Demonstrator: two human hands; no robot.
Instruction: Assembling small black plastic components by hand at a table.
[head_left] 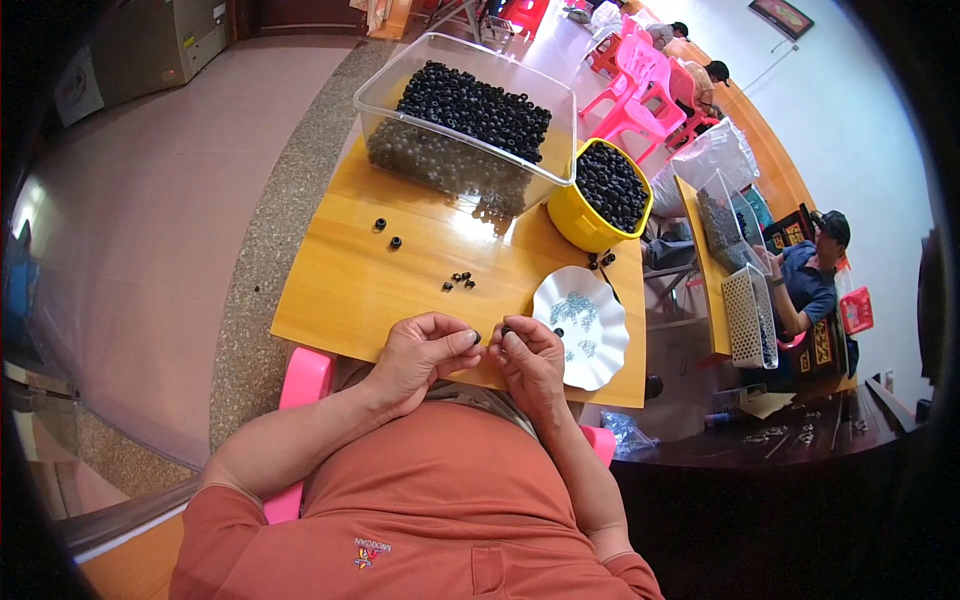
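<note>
Near the table's front edge, my left hand (425,360) pinches a small black plastic part (477,338) between thumb and fingertips. Close beside it, a similar dark part (506,331) sits in the pinch of my right hand (532,368); fingers cover much of both pieces. A white scalloped dish (613,352) stands just right of my right hand, with tiny silvery pieces (575,308) that look like springs and one black part (559,332). Several small black pieces (462,280) lie beyond my hands, and two ring-like black parts (396,242) rest farther left.
A clear plastic bin (390,118) of black ring-like parts stands at the back of the wooden table (330,290). Right of it is a yellow tub (583,232) full of black pieces. A co-worker (810,285) sits at another table to the right; pink chairs (645,85) stand behind.
</note>
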